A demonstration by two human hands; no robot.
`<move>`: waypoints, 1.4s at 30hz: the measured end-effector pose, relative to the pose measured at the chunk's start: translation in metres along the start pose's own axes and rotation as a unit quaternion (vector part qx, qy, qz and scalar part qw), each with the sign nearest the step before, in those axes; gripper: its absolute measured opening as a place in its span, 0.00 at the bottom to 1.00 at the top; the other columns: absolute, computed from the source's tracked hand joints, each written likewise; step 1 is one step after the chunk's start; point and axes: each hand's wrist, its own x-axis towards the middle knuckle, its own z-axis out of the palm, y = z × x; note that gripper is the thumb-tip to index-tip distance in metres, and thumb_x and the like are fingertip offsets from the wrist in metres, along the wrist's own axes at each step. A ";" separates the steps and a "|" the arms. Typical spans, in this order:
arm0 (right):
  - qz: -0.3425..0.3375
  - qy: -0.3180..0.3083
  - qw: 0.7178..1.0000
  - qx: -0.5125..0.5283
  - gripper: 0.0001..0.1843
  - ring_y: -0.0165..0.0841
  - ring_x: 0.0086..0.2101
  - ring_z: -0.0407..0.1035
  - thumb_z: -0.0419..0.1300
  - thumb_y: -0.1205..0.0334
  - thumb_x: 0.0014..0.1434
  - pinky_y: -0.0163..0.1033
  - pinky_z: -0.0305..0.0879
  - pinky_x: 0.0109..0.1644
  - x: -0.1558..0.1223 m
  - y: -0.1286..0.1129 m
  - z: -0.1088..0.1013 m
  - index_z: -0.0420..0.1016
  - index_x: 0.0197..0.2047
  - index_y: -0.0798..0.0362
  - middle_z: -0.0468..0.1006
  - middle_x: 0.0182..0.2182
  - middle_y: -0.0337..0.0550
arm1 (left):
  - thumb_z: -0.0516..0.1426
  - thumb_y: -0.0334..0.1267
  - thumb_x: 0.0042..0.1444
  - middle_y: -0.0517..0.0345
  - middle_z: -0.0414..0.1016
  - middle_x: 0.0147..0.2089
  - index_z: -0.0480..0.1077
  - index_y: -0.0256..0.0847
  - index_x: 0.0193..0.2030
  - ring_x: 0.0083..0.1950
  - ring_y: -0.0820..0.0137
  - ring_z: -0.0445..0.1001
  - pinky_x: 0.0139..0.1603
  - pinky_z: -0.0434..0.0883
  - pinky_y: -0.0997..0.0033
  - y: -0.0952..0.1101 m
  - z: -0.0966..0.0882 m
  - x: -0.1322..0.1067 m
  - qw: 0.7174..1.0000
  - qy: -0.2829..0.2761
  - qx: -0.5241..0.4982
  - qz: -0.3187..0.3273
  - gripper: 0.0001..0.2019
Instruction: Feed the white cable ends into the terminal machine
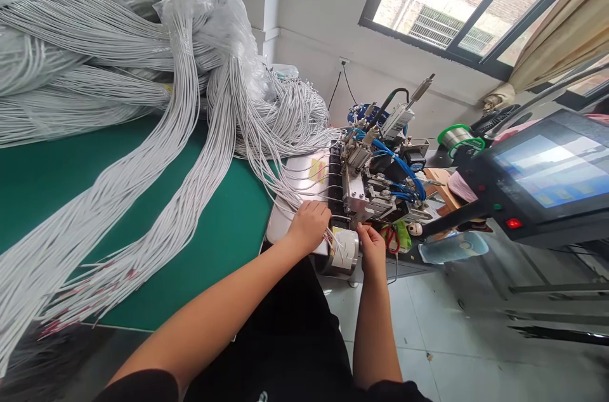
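My left hand (309, 226) is closed over several white cables at the near end of the machine. Their stripped ends, with thin coloured wires (337, 242), poke out below the fingers, above a round metal part (351, 253) with a paper label. At the machine's front corner, my right hand (372, 245) has thumb and forefinger pinched together; whatever is between them is too small to make out. The machine (359, 189) carries metal cylinders and blue air hoses. Single white cables (309, 185) run into its black strip from the left, across a pale plate (295, 175).
Bundles of white cables (185, 91) lie over the green table (242, 212) at left. Right of the machine are red-handled scissors (391, 240), a solder wire spool (460, 137), a clear plastic bottle (454, 248) and a screen (556, 167) on an arm.
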 end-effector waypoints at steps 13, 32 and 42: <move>-0.101 -0.039 0.984 -0.141 0.19 0.25 0.17 0.54 0.61 0.45 0.54 0.32 0.49 0.19 -0.033 -0.039 -0.011 0.72 0.27 0.54 0.63 0.15 0.34 | 0.51 0.24 0.50 0.48 0.71 0.52 0.63 0.37 0.57 0.52 0.61 0.69 0.52 0.68 0.60 -0.004 -0.001 -0.004 0.992 0.080 -0.079 0.051 0.25; -0.144 -0.169 0.952 -0.210 0.14 0.30 0.23 0.61 0.62 0.51 0.53 0.35 0.57 0.27 -0.060 -0.069 0.007 0.75 0.27 0.53 0.72 0.22 0.40 | 0.52 0.26 0.56 0.52 0.72 0.45 0.70 0.39 0.48 0.46 0.65 0.71 0.46 0.68 0.64 -0.005 -0.001 -0.003 0.997 0.032 -0.049 0.057 0.14; -0.118 -0.034 0.984 -0.127 0.16 0.28 0.23 0.62 0.63 0.48 0.52 0.34 0.59 0.27 -0.031 -0.047 0.004 0.75 0.32 0.54 0.73 0.24 0.39 | 0.52 0.38 0.64 0.56 0.72 0.39 0.70 0.42 0.47 0.43 0.67 0.71 0.45 0.66 0.66 -0.006 0.006 0.000 0.991 0.062 -0.065 0.097 0.09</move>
